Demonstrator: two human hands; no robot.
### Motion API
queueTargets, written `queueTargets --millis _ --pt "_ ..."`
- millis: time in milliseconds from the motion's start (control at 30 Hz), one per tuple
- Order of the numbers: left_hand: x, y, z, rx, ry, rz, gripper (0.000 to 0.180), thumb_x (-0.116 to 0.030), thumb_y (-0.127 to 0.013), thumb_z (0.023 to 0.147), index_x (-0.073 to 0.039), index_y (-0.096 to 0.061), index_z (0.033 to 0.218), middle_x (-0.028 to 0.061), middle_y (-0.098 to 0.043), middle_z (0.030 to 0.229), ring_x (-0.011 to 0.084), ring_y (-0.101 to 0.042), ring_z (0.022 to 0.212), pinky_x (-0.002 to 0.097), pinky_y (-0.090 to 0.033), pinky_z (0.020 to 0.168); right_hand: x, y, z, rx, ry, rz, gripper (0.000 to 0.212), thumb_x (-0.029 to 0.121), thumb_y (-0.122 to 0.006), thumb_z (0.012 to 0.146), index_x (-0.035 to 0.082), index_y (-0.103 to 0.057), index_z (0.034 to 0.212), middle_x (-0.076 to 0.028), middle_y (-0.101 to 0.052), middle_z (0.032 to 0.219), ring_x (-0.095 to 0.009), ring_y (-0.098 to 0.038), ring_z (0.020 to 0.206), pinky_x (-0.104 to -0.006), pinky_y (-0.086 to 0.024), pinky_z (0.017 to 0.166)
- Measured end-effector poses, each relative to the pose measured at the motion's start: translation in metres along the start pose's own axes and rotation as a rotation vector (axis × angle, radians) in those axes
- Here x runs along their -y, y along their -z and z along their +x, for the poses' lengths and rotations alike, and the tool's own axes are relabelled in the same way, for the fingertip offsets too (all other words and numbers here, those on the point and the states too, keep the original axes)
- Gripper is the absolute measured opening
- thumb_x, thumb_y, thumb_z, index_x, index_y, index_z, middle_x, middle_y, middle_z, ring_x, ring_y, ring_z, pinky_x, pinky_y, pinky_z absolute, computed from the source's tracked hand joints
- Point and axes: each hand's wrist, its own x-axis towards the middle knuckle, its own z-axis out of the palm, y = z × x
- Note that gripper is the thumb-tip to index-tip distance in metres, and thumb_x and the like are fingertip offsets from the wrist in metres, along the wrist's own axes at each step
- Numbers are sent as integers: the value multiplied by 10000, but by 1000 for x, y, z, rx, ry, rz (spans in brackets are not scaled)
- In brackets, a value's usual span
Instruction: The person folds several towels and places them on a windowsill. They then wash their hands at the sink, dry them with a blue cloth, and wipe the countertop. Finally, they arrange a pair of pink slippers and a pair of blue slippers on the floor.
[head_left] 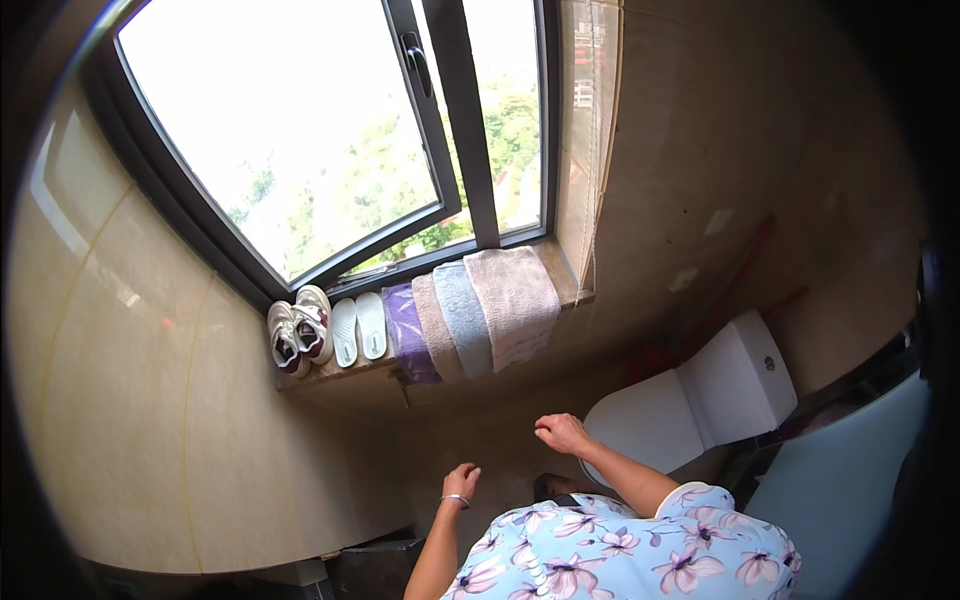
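Note:
My left hand (461,482), with a bracelet on its wrist, hangs in the air below the window ledge. Its fingers are loosely curled and nothing shows in them. Held higher and to the right, my right hand (563,434) is curled like a loose fist, with no object visible in it, near the closed toilet lid (645,425). Both hands are apart from the ledge. On the ledge stand a pair of sneakers (301,332), a pair of pale insoles (359,329), a purple folded item (408,335), a pinkish-brown towel (440,330), a blue-grey towel (464,315) and a pale pink towel (514,295).
Behind the ledge (335,374) a dark-framed window (440,215) stands ajar, with its handle (417,65) near the top. The white toilet tank (755,375) is at the right. A bead chain (588,240) hangs by the ledge's right end. Tiled walls (130,380) enclose both sides.

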Motion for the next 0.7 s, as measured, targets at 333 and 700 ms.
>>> queueTargets --millis 333,700 --pt "-308 158 240 -295 -453 -153 274 -245 -726 969 -64 -764 1172 131 -794 1018 212 -762 921 354 -596 833 116 107 213 -556 419 112 225 156 -693 899 69 -747 1099 -126 -725 1107 -339 -687 1047 -460 -523 933" --pt "-291 195 403 -525 -220 292 177 -264 -727 925 -206 -799 1076 100 -751 1049 328 -729 1004 442 -581 881 89 98 356 -527 392 -41 233 190 -712 897 93 -754 1104 -115 -703 1037 -313 -692 1014 -456 -526 926"
